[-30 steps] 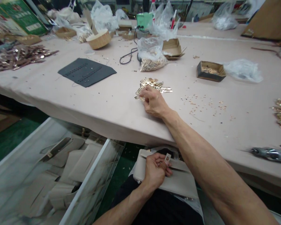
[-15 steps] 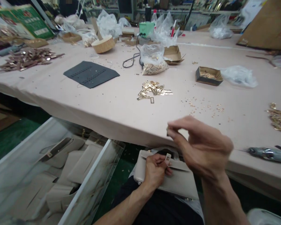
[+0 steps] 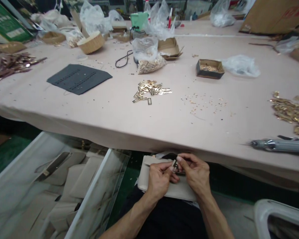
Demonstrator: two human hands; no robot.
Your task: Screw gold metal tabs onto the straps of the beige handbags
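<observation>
A light beige bag [image 3: 145, 172] lies on my lap, below the table's front edge. My left hand [image 3: 160, 177] pinches a small metal plate [image 3: 174, 164] over the bag's front. Close against it, my right hand [image 3: 195, 171] has its thumb and forefinger pressed together at the plate's upper right side; whatever small piece they hold is too hidden to name. On the table above lies a pile of gold rectangular plates [image 3: 149, 89]. An electric screwdriver [image 3: 276, 145] rests at the table's right front edge.
A white bin [image 3: 87, 196] with several beige bags stands at lower left. The table [image 3: 109, 122] bears a dark sheet [image 3: 78, 79], a small box [image 3: 209, 69] of tiny parts, a bag of metal pieces [image 3: 149, 63], and gold parts [image 3: 289, 109] at right.
My right hand has come down and left from above the table's edge to meet my left hand at the plate. The view has shifted, so the table items appear further left.
</observation>
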